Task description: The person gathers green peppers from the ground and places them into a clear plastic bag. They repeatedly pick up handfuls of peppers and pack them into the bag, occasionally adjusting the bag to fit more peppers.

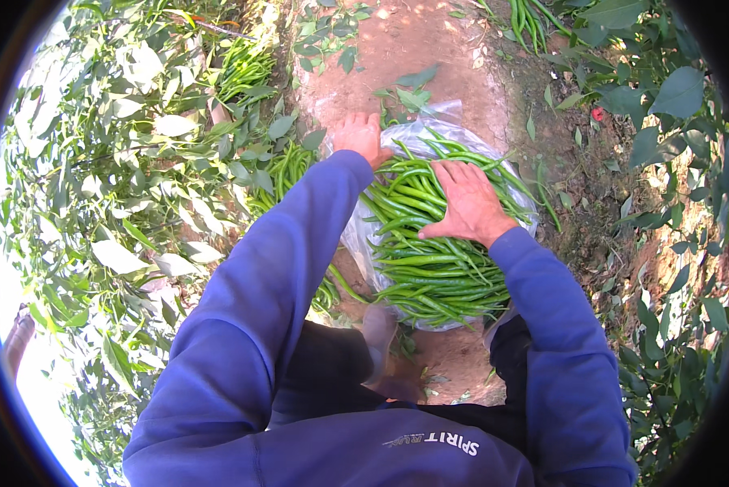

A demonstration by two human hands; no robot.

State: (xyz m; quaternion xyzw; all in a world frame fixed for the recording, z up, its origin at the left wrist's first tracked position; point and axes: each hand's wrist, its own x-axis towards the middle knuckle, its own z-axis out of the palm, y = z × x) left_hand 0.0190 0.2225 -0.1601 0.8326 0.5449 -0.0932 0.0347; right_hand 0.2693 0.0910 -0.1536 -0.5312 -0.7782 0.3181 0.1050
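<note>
A clear plastic bag [364, 237] lies spread on the ground between my feet, heaped with long green chili peppers [425, 262]. My right hand [468, 201] rests palm down on top of the heap, thumb held away from the fingers. At the bag's far left rim is my left hand [359, 135], its thumb beside the peppers. The left hand is slightly blurred, and I cannot tell whether its fingers pinch the plastic. Most peppers lie crosswise, and some at the far side point outward past the rim.
Leafy plants [127, 201] crowd the left side, with more foliage [663, 152] on the right. Other pepper piles lie at the left [246, 73], close by my left sleeve [288, 170], and at the far right [529, 24]. A dirt path [401, 42] runs ahead.
</note>
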